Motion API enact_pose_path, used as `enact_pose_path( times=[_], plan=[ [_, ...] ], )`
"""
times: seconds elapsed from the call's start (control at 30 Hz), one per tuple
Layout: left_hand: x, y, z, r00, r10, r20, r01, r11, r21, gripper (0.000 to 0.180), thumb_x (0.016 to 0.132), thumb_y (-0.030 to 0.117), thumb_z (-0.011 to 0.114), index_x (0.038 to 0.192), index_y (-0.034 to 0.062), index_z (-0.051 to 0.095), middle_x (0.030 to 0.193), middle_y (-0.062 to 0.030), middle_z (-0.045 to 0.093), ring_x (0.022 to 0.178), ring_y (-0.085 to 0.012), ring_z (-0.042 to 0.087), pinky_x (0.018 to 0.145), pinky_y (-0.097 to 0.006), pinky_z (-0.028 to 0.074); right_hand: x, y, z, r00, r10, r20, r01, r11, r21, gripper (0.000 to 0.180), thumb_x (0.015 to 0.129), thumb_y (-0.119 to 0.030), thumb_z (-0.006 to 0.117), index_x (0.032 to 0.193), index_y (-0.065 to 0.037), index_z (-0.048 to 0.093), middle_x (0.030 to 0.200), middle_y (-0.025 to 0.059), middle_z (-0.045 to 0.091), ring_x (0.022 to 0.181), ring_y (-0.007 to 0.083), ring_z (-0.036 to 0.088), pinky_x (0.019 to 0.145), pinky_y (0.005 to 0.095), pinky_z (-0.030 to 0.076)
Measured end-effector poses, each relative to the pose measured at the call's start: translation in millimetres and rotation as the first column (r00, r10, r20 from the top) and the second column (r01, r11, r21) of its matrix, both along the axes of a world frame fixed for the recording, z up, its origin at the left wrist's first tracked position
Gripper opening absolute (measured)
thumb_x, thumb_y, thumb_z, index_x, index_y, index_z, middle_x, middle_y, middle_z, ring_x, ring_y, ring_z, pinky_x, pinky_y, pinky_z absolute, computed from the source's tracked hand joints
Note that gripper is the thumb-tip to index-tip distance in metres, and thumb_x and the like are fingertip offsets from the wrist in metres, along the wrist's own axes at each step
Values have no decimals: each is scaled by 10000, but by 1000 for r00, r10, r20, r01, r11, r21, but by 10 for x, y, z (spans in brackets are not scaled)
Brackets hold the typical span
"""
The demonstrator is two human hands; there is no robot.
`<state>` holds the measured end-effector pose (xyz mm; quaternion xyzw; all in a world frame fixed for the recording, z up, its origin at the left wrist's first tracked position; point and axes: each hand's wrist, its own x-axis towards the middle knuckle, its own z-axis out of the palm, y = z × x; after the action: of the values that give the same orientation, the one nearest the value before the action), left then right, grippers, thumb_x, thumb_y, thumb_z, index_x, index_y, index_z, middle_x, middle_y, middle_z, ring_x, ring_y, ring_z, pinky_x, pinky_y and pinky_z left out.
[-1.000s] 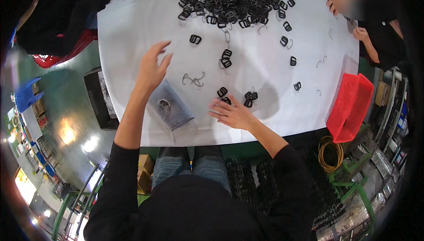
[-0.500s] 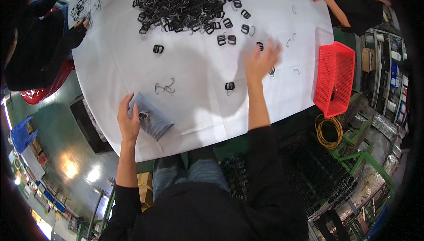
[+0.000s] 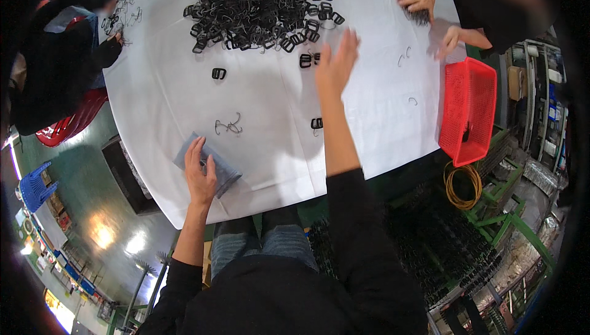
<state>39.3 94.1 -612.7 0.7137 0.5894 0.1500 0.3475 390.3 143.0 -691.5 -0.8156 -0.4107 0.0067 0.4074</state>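
White table (image 3: 381, 144) spread beneath both hands. Buckle pile (image 3: 255, 9) lay beyond the left hand (image 3: 200, 174), whose parted fingers covered part of a blue-grey pouch (image 3: 228, 170), contact unclear. Right hand (image 3: 337, 68) was open, black buckles (image 3: 305, 60) just left.

A red chair (image 3: 80, 120) and a blue plastic stool (image 3: 35, 186) are at the left, above the green floor (image 3: 80, 172). At the right, a yellow coil (image 3: 450, 195) is beside a green metal frame (image 3: 533, 250).
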Motion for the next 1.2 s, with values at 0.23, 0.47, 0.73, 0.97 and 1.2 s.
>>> enact_pose_path(
  times=[0.23, 0.47, 0.73, 0.97, 1.2],
  plan=[
    [-239, -208, -158, 967, 232, -108, -213, 963, 167, 736, 829, 87, 625, 1444, -6, 232, 1472, -230, 250, 1376, -370, 220, 1134, -449, 185, -1225, -1244, -168, 927, -372, 48, 360, 846, -394, 649, 938, -323, 515, 1454, -22, 260, 1505, 272, 176, 1407, 448, 126, 1094, 624, 133],
    [-349, -350, -395, 877, 475, -73, -472, 880, 62, 897, 801, 213, 704, 1460, -11, 138, 1483, -239, 203, 1384, -376, 179, 1144, -450, 166, -1083, 57, -234, 990, 137, -21, -138, 989, -54, 644, 884, -151, 581, 1433, -5, 278, 1469, 300, 237, 1371, 467, 209, 1108, 562, 205],
    [-462, -456, -440, 824, 566, -6, -561, 816, -140, 962, 730, 114, 749, 1453, -4, 125, 1451, -233, 227, 1354, -371, 247, 1116, -431, 256, -1660, -493, -4, 830, 557, 37, -545, 823, -161, 601, 883, -170, 583, 1429, -93, 343, 1511, 134, 287, 1403, 350, 241, 1124, 550, 191],
    [-543, -489, -606, 818, 555, 152, -555, 831, -44, 973, 685, 111, 778, 1447, 1, 183, 1416, -230, 307, 1314, -374, 315, 1114, -418, 268, -2080, -447, -231, 437, 893, 110, -783, 437, -443, 500, 928, -264, 508, 1402, -131, 422, 1505, 33, 333, 1397, 261, 290, 1138, 501, 196],
    [-588, -525, -517, 826, 550, 126, -548, 835, -50, 966, 693, 127, 774, 1458, 47, 189, 1395, -230, 328, 1296, -410, 309, 1105, -436, 280, -1830, -1060, -26, 395, 918, 35, -800, 363, -479, 522, 900, -173, 563, 1392, -72, 422, 1489, 83, 353, 1388, 280, 305, 1117, 488, 248]
  ],
)
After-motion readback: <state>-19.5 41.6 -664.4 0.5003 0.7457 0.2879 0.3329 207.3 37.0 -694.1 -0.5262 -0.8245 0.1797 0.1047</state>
